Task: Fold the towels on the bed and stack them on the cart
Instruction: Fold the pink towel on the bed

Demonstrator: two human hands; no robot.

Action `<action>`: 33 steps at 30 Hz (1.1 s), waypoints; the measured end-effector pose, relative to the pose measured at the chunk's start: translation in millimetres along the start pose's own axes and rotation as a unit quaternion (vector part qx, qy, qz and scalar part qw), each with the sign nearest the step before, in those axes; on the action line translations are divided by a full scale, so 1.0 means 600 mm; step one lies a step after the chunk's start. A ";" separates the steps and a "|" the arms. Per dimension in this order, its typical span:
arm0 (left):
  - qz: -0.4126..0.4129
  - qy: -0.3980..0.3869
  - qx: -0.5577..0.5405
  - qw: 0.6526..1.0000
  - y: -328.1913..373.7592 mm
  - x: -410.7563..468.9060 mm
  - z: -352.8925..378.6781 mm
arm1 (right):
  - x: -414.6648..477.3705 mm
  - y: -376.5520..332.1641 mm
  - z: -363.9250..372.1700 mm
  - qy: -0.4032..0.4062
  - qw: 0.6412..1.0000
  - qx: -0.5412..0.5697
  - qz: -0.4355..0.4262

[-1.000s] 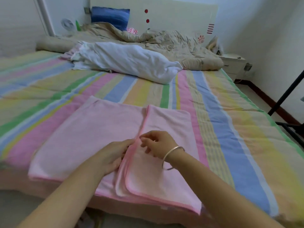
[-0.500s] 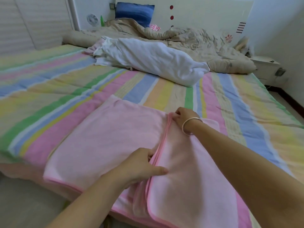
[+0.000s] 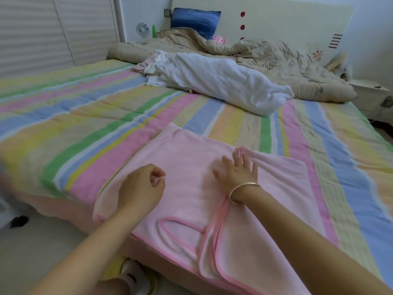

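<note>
At the striped bed (image 3: 106,116)'s near edge the pink towel (image 3: 185,158) lies partly folded, its long axis left to right. The right hand (image 3: 238,173) presses flat, fingers spread, at the middle hems (image 3: 214,226); the left hand (image 3: 140,190), loosely curled and empty, hovers nearer the towel's left end

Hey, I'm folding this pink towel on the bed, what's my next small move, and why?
Probably sweep the right hand flat toward you along the pink towel: its trimmed edges bunch unevenly at the near end, and that hand lies spread on the cloth just above them.
</note>
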State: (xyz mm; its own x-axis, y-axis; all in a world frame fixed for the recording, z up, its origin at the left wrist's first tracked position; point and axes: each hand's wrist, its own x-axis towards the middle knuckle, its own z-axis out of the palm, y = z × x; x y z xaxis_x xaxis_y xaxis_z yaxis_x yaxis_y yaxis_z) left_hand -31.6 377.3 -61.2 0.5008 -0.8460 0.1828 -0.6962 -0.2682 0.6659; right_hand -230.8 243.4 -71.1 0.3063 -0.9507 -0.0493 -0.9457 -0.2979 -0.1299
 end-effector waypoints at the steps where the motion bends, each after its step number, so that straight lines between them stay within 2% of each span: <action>1: 0.002 0.019 -0.004 1.000 -0.020 0.004 -0.009 | -0.001 -0.016 0.010 -0.029 0.999 -0.015 -0.012; 3: 0.008 0.050 0.005 0.999 -0.056 0.009 -0.022 | 0.015 -0.046 0.017 -0.032 0.999 -0.022 -0.008; 6: 0.006 0.072 0.010 0.997 -0.089 0.024 -0.028 | 0.061 -0.085 0.008 0.048 0.999 0.025 -0.005; 9: -0.017 0.062 0.020 0.998 -0.100 0.062 -0.033 | 0.123 -0.142 -0.009 0.078 0.995 0.054 -0.032; 13: -0.084 -0.082 0.007 0.993 -0.100 0.137 -0.043 | 0.207 -0.240 -0.036 0.060 0.997 0.047 -0.014; 17: -0.093 -0.202 -0.071 0.972 -0.103 0.183 -0.052 | 0.261 -0.316 -0.063 -0.039 0.992 -0.110 0.045; 19: -0.080 -0.228 -0.032 0.970 -0.111 0.196 -0.051 | 0.276 -0.342 -0.066 -0.085 0.977 -0.193 0.026; 20: -0.074 -0.238 -0.010 0.968 -0.110 0.195 -0.050 | 0.284 -0.352 -0.068 -0.085 0.976 -0.200 0.015; 22: -0.069 -0.252 0.001 0.965 -0.110 0.194 -0.047 | 0.307 -0.377 -0.076 -0.049 0.991 -0.126 -0.014; 23: -0.070 -0.257 -0.005 0.964 -0.112 0.197 -0.047 | 0.323 -0.392 -0.081 -0.042 0.998 -0.034 -0.023; 25: -0.075 -0.263 -0.012 0.962 -0.114 0.198 -0.050 | 0.345 -0.421 -0.093 -0.081 0.981 0.172 -0.040; 27: -0.083 -0.266 -0.019 0.960 -0.115 0.202 -0.053 | 0.355 -0.434 -0.102 -0.090 0.961 0.255 -0.057; 30: -0.088 -0.277 -0.049 0.956 -0.109 0.200 -0.058 | 0.342 -0.401 -0.099 -0.007 0.988 0.149 -0.045; 31: -0.093 -0.282 -0.060 0.953 -0.109 0.198 -0.057 | 0.338 -0.380 -0.090 -0.001 0.994 0.101 -0.029; 33: -0.105 -0.284 -0.081 0.950 -0.109 0.191 -0.058 | 0.336 -0.335 -0.062 -0.058 0.998 -0.003 0.034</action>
State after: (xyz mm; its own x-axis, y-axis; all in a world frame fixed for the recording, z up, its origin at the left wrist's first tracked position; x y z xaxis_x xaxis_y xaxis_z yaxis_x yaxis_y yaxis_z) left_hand 89.3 313.6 -58.7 0.2295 -0.9064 -0.3545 -0.4999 -0.4223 0.7562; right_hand 16.9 108.2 -18.1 0.2507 -0.9525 -0.1731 -0.9655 -0.2330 -0.1160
